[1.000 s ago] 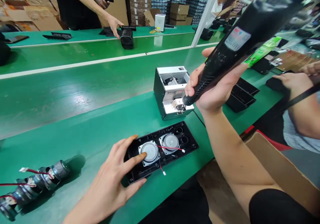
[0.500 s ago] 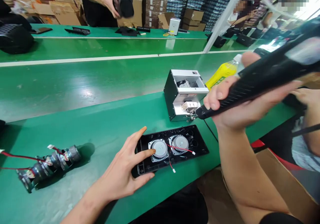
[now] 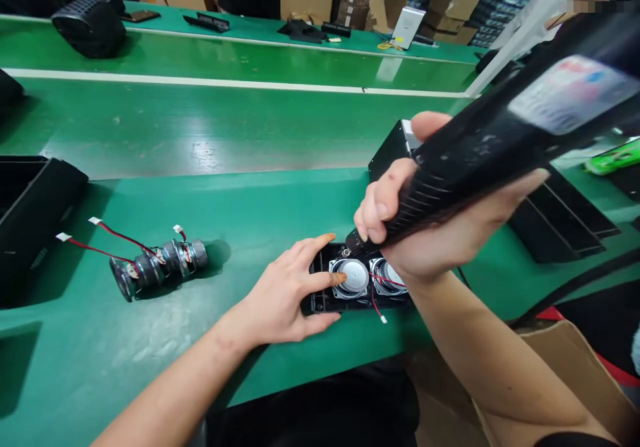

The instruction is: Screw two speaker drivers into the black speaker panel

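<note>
My right hand is wrapped round a black electric screwdriver, tilted down to the left. Its tip meets the far edge of a round speaker driver in a black speaker panel. My left hand spans the panel's left end, thumb at the near edge, one finger at the far edge and another on that driver. A second driver beside it is partly behind my right wrist. Red wires with a white connector trail from the drivers.
A stack of speaker drivers with wires lies on its side at left. Further left stands a black speaker box. A screw feeder is mostly hidden behind my right hand. Black cases lie at right, a cardboard box below.
My right hand has brought the screwdriver from the screw feeder down and left to the driver's edge. My left hand keeps its place on the panel. The view has shifted.
</note>
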A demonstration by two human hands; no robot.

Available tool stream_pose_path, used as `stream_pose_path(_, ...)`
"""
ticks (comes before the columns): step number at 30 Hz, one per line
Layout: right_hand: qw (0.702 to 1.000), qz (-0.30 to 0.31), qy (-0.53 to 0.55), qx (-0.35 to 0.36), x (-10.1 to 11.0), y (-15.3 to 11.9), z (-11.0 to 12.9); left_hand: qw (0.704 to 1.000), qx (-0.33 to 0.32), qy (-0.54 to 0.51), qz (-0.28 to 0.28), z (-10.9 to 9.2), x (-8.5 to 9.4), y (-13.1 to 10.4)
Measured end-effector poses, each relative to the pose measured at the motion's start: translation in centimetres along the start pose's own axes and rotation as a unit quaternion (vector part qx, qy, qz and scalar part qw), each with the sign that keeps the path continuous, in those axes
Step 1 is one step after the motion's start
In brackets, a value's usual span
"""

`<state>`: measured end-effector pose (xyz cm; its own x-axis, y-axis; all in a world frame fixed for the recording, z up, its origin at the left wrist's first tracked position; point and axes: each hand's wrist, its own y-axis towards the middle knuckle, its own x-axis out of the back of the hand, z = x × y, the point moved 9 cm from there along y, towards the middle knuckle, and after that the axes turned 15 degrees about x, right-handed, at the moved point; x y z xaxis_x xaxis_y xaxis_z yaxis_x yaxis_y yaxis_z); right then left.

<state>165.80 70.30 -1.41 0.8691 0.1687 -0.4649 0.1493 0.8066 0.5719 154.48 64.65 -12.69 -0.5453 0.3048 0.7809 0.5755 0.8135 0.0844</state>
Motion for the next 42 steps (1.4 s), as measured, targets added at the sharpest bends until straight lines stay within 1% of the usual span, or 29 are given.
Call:
stream_pose_path(3,0.999,0.020,0.016,-0.019,0.3,-0.8,-1.6,1.000,-0.003,0.007,-0.004,0.0,0.1,0.0)
stream_pose_path(8,0.999,0.024,0.009,-0.029,0.8,-1.2,-2.8,0.999,0.003,0.035,-0.007,0.1,-0.1,0.1)
stream_pose_path(12,1.000,0.024,-0.010,-0.013,0.8,-1.2,-3.0,0.996,0.022,0.083,-0.018,-0.5,0.0,-0.1)
stream_pose_path(16,0.998,0.038,-0.009,-0.038,0.6,-1.4,-3.4,0.989,0.053,0.133,-0.038,-1.2,0.2,-0.7)
stream_pose_path(18,0.999,0.031,-0.006,-0.038,0.8,-1.3,-3.4,0.986,0.063,0.146,-0.045,-1.5,0.2,-0.9)
stream_pose_path(20,0.999,0.031,-0.010,-0.035,0.9,-1.2,-3.3,0.985,0.066,0.150,-0.047,-1.7,0.2,-1.0)
stream_pose_path(25,0.998,0.059,-0.013,-0.024,0.6,-1.1,-3.2,0.984,0.069,0.157,-0.046,-1.9,0.1,-0.9)
stream_pose_path(29,0.998,0.049,-0.020,-0.020,0.7,-1.2,-3.3,0.982,0.074,0.168,-0.041,-2.1,0.2,-0.8)
stream_pose_path(37,0.998,0.032,-0.019,-0.042,0.7,-1.2,-3.5,0.980,0.075,0.182,-0.027,-2.4,0.2,-0.6)
stream_pose_path(42,0.997,0.066,-0.013,-0.034,0.4,-1.4,-3.5,0.981,0.074,0.179,-0.029,-2.4,0.0,-0.7)
